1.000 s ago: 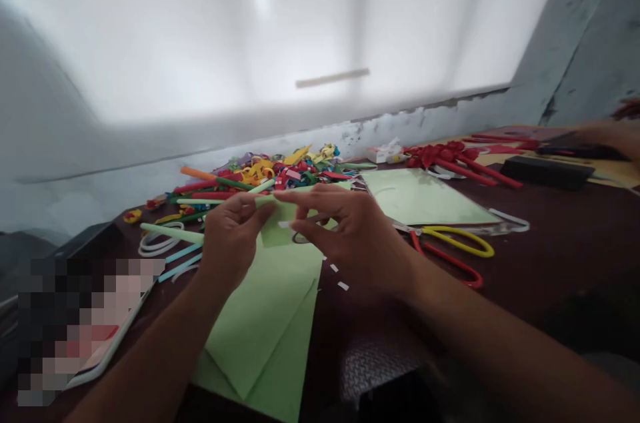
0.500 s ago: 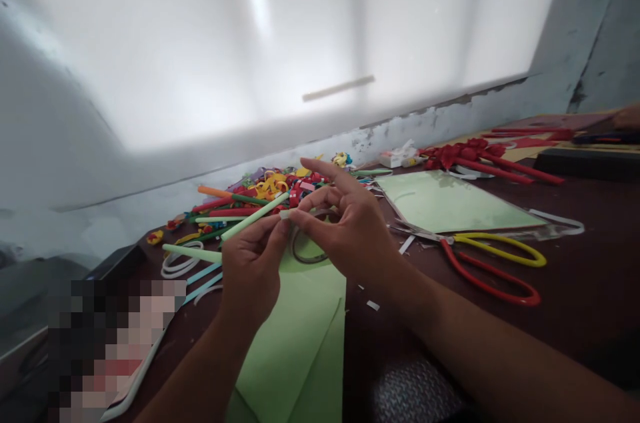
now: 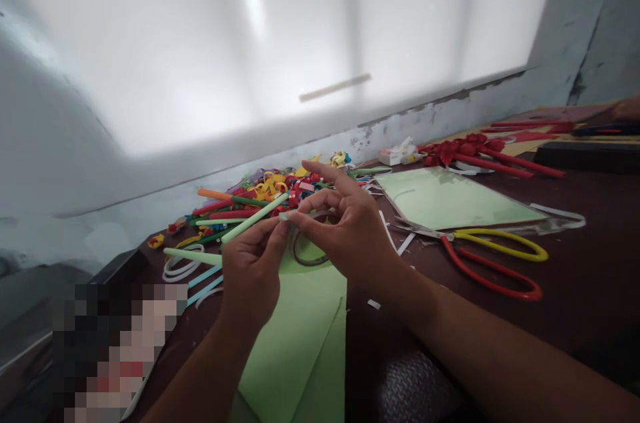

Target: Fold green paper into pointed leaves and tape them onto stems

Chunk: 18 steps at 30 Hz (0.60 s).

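My left hand (image 3: 253, 276) is closed, its thumb and forefinger pinching a small whitish strip (image 3: 284, 216). My right hand (image 3: 350, 229) meets it there, with thumb and a finger pressed together at the same strip and the forefinger stretched out. Whether the strip is paper or tape I cannot make out. Partly hidden by the right hand, a roll of tape (image 3: 305, 257) lies over light green paper sheets (image 3: 295, 329) on the dark table. A light green paper tube (image 3: 257, 216) slants just behind my left fingers; I cannot tell whether they touch it.
Scissors (image 3: 450, 236) with a red and a yellow handle lie open at right, beside a wrapped green sheet stack (image 3: 460, 199). Colourful paper pieces (image 3: 275, 186) are heaped at the back. A white coil (image 3: 185, 263) lies left. Another person's hand (image 3: 627, 109) shows far right.
Both hands keep nearly the same pinch on the small strip. The view has shifted very slightly.
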Tool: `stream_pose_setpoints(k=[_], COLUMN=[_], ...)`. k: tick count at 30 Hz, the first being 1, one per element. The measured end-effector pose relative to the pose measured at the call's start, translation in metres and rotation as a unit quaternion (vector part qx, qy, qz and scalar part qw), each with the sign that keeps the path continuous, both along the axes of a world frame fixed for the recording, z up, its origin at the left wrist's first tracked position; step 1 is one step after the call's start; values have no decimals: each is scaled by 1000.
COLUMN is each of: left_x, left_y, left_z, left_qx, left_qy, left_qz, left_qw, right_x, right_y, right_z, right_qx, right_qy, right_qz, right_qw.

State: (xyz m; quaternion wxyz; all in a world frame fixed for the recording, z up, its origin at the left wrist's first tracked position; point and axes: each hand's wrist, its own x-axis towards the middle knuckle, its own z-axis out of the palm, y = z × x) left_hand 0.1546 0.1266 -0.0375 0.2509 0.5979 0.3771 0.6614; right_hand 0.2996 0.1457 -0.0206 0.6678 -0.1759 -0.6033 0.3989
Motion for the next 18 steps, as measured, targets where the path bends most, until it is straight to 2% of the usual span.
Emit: stream_pose_setpoints(k=[7, 15, 18], left_x=[3, 0, -2], left_y=[-3, -2, -1], left_z=[4, 2, 1], left_qx=[10, 17, 19], left_qy=[17, 24, 25], left_qz=[25, 48, 80], left_qw=[999, 998, 996], right_x=[0, 1, 2], right_y=[-2, -2, -2], right_z=[1, -1, -2], right_qx=[15, 38, 57], right_qy=[-22, -59, -87], right_qz=[-33, -59, -67], right_qw=[999, 996, 992])
